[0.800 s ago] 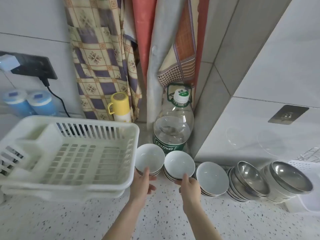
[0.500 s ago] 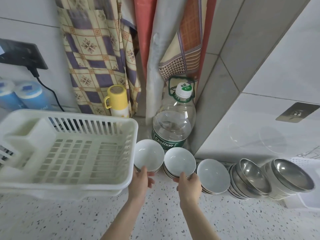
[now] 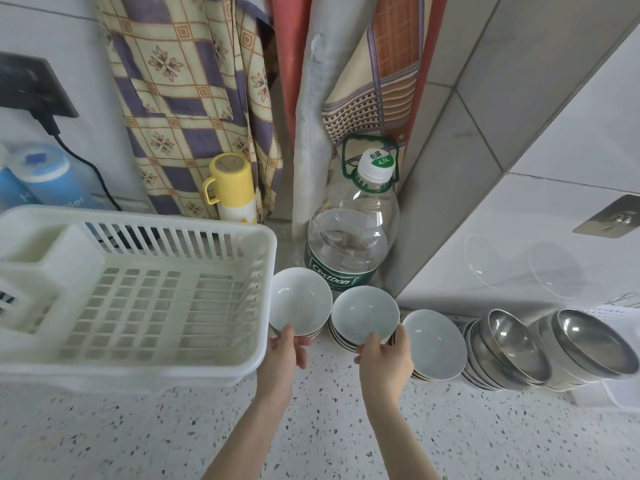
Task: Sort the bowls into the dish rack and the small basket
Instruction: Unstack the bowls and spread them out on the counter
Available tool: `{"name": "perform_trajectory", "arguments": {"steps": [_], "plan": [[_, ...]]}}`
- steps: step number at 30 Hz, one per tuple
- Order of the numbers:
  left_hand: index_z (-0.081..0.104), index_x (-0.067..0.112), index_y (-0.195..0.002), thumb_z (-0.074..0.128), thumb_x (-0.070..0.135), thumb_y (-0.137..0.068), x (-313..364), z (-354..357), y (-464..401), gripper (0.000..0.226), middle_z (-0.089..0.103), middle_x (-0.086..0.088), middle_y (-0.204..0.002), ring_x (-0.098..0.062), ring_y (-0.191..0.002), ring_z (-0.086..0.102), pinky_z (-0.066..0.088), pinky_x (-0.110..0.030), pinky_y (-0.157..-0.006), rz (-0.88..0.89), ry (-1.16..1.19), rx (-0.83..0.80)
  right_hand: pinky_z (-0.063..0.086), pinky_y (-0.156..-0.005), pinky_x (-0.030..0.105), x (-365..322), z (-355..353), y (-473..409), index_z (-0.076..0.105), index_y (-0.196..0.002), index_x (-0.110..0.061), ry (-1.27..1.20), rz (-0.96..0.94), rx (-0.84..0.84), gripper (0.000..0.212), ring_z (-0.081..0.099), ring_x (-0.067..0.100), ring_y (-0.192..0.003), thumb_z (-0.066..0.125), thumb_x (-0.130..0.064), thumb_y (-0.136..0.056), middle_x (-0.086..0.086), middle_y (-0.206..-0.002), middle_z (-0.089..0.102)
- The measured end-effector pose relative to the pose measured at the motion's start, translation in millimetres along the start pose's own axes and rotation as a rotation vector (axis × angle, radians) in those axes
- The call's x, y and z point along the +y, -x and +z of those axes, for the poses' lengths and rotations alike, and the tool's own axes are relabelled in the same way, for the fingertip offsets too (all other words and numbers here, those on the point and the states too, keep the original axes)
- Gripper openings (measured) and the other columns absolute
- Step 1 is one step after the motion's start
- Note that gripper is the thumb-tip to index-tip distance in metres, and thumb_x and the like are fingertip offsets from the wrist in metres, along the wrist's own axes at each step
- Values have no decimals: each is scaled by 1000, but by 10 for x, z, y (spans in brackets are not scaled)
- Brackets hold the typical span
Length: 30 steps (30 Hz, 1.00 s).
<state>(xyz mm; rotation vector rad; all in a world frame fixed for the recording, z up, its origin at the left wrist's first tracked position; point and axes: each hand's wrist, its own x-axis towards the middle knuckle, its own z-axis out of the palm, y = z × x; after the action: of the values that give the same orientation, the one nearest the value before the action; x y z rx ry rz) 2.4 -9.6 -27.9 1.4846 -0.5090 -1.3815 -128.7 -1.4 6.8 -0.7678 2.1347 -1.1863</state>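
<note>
Desk (image 3: 346, 427) first, speckled and pale, running across the near half of the view. On its left sits the white dish rack (image 3: 145, 372), slotted floor bare, nothing loaded yet. Behind the bowls stands a big water bottle (image 3: 349, 237), and a yellow cup (image 3: 230, 188) further left against the curtain. At the far right edge, a corner of the small basket (image 3: 620, 393) peeks out from behind the steel.

Now the line-up along the wall: two stacks of steel bowls (image 3: 512, 344) on the right, tilted and leaning, then three stacks of white bowls. The right white stack (image 3: 438, 341) is untouched. The left white stack (image 3: 299, 299) sits just beside the rack's right wall, the middle white stack (image 3: 365, 315) next to it.

And here come both hands. The left hand (image 3: 285, 355) has its thumb over the near rim of the left stack's top bowl, fingers curled beneath, pinching that rim. The right hand (image 3: 384, 365) does the same on the middle stack, thumb on the rim, one finger reaching round the right side.

This looks like the very start: the pick-up of the first white bowls. Nothing is sorted so far. The next move, by my reading, calls for peeling the top bowl cleanly off each stack without dragging the ones under it, then swinging left over the rack's wall.
</note>
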Motion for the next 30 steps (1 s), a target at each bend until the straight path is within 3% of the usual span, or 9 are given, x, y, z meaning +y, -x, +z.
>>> {"name": "perform_trajectory", "arguments": {"steps": [5, 8, 11, 15, 17, 21, 26, 30], "plan": [[68, 21, -87, 48, 14, -97, 26, 13, 1, 23, 69, -1, -62, -10, -38, 41, 38, -21, -46, 18, 15, -56, 45, -54, 27, -55, -105, 1, 48, -135, -19, -1, -25, -14, 47, 59, 1, -44, 45, -10, -90, 6, -53, 65], [67, 45, -83, 47, 11, -99, 71, 35, 55, 42, 67, -4, -61, -11, -38, 42, 38, -21, -43, 74, 66, -100, 44, -55, 26, -88, -194, 23, 45, -141, -18, -32, -27, -4, 52, 60, 1, -45, 46, -10, -90, 4, -52, 65], [56, 58, -107, 46, 8, -100, 109, 51, 110, 51, 65, -9, -63, -13, -41, 44, 38, -22, -40, 143, 107, -141, 43, -53, 26, -116, -300, 80, 45, -139, -19, -70, -32, 11, 49, 59, 3, -41, 45, -9, -91, 4, -53, 66], [34, 48, -144, 48, 3, -99, 118, 58, 153, 65, 63, -22, -83, -13, -46, 52, 41, -23, -40, 208, 84, -178, 42, -47, 23, -80, -484, 187, 43, -140, -23, -138, -41, 36, 51, 56, 4, -38, 46, -9, -91, 3, -53, 66], [32, 49, -145, 48, 3, -99, 107, 65, 204, 66, 62, -26, -93, -13, -49, 56, 42, -24, -40, 239, 78, -207, 44, -47, 22, -45, -577, 226, 42, -141, -21, -158, -49, 44, 53, 56, 5, -38, 45, -6, -91, 4, -53, 66], [34, 53, -141, 49, 9, -101, -7, 77, 404, 62, 66, -15, -69, -15, -47, 52, 42, -25, -40, 260, 59, -257, 50, -55, 32, 22, -762, 332, 44, -137, -20, -193, -74, 40, 49, 60, 9, -42, 43, -5, -90, 4, -53, 66], [33, 57, -140, 50, 13, -102, -166, -29, 738, 61, 68, -15, -68, -18, -49, 52, 42, -27, -42, 252, 34, -308, 43, -51, 27, 153, -1020, 475, 49, -131, -21, -219, -122, 68, 46, 58, 8, -40, 42, -3, -89, -1, -54, 67], [29, 53, -144, 49, 11, -102, -319, -236, 962, 63, 67, -19, -68, -18, -46, 49, 41, -28, -42, 226, -6, -299, 45, -47, 27, 323, -1224, 609, 56, -119, -23, -239, -127, 40, 42, 55, 9, -37, 42, -1, -86, 4, -52, 66]]}}
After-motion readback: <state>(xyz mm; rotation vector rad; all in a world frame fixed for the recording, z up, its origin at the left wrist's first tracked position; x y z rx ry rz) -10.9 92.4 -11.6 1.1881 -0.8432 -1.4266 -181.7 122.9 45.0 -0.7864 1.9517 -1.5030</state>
